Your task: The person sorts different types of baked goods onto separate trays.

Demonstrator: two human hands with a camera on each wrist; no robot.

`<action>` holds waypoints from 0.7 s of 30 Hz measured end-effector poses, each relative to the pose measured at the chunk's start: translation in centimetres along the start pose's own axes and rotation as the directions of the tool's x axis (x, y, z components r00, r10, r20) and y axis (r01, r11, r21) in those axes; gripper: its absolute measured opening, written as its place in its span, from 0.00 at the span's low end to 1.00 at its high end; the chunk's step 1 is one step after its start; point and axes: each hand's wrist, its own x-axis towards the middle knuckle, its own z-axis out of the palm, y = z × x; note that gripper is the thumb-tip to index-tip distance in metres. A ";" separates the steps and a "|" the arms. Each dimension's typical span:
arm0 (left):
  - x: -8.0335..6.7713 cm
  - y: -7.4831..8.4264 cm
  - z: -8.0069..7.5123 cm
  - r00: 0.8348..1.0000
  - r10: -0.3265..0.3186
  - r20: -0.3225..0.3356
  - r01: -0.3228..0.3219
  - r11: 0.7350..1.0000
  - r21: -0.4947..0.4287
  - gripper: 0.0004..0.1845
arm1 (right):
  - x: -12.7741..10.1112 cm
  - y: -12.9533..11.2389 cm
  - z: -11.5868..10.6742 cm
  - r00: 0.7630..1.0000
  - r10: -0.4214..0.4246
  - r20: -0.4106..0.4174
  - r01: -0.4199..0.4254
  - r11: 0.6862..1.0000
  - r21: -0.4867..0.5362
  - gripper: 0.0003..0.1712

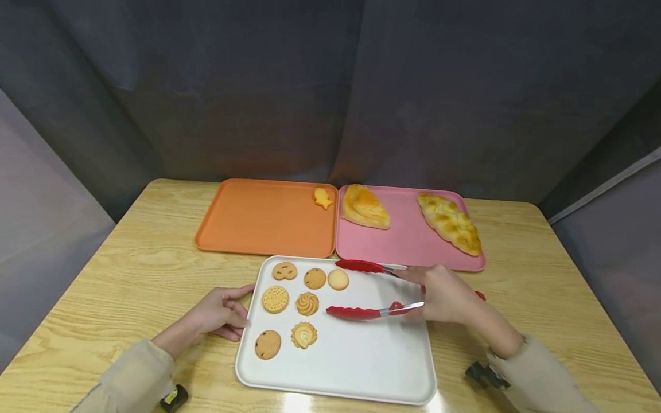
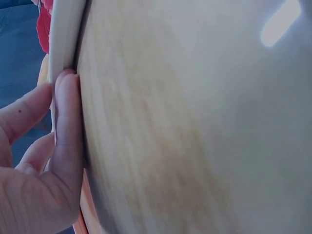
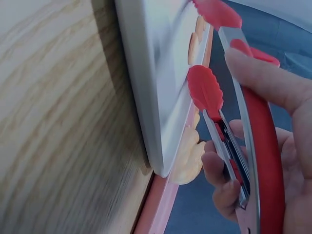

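Note:
My right hand (image 1: 443, 292) holds red-tipped metal tongs (image 1: 356, 313) above the right half of a white tray (image 1: 361, 367). The tongs' two tips stand apart with nothing between them; the far tip is near a plain round cookie (image 1: 338, 279). To their left lie a swirl cookie (image 1: 307, 304), a flower-shaped cookie (image 1: 304, 334), a dotted round biscuit (image 1: 275, 299), a pretzel-shaped cookie (image 1: 284, 271) and chocolate-chip cookies (image 1: 268, 344). My left hand (image 1: 224, 314) holds the tray's left rim, its fingertips against the edge in the left wrist view.
Behind the white tray, an orange tray (image 1: 268, 218) bears a fish-shaped cookie (image 1: 322, 198). Beside it, a pink tray (image 1: 403, 212) bears a folded pastry (image 1: 365, 206) and a braided loaf (image 1: 450, 223). A dark curtain (image 1: 310, 86) hangs behind the wooden table (image 1: 129, 258).

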 end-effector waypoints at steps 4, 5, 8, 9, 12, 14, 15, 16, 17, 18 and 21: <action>0.0 0.1 0.0 1.000 0.004 0.002 -0.004 1.000 0.001 0.43 | -0.2 0.0 -0.1 0.999 -0.047 0.021 0.048 0.999 -0.007 0.45; 0.0 0.1 0.0 1.000 0.006 0.004 -0.006 1.000 0.000 0.43 | -0.3 0.0 -0.1 0.998 -0.056 0.027 0.056 0.998 -0.008 0.46; -0.1 0.1 0.0 1.000 0.012 0.010 -0.012 1.000 -0.002 0.43 | -0.4 0.0 -0.2 0.997 -0.040 0.061 0.040 0.999 -0.001 0.51; -0.1 0.1 0.0 1.000 0.014 0.012 -0.014 1.000 -0.002 0.43 | -0.4 0.0 -0.2 0.997 -0.028 0.071 0.028 1.000 -0.002 0.52; -0.1 0.1 0.0 1.000 0.015 0.014 -0.015 1.000 -0.003 0.42 | -0.5 -0.1 -0.3 0.995 0.011 0.096 -0.011 1.000 0.001 0.52; -0.1 0.1 0.0 1.000 0.015 0.014 -0.015 1.000 -0.003 0.42 | -0.5 -0.1 -0.2 0.995 0.028 0.094 -0.029 1.000 0.005 0.49; -0.1 0.1 0.0 1.000 0.015 0.013 -0.015 1.000 -0.003 0.42 | -0.6 -0.2 -0.1 0.995 0.032 0.089 -0.033 0.999 0.004 0.47; -0.1 0.0 0.0 1.000 0.014 0.013 -0.014 1.000 -0.003 0.42 | -0.6 -0.2 -0.1 0.996 0.038 0.084 -0.039 0.999 0.006 0.46; -0.1 0.0 0.0 1.000 0.014 0.013 -0.014 1.000 -0.003 0.43 | -0.6 -0.2 0.0 0.996 0.044 0.075 -0.044 0.999 0.004 0.45; -0.1 0.0 0.0 1.000 0.013 0.013 -0.013 1.000 -0.003 0.43 | -0.7 -0.2 0.0 0.997 0.048 0.067 -0.048 0.999 0.002 0.45; -0.1 0.1 0.0 1.000 0.013 0.014 -0.013 1.000 -0.003 0.43 | -0.7 -0.1 0.2 0.998 0.049 0.041 -0.049 0.999 -0.006 0.44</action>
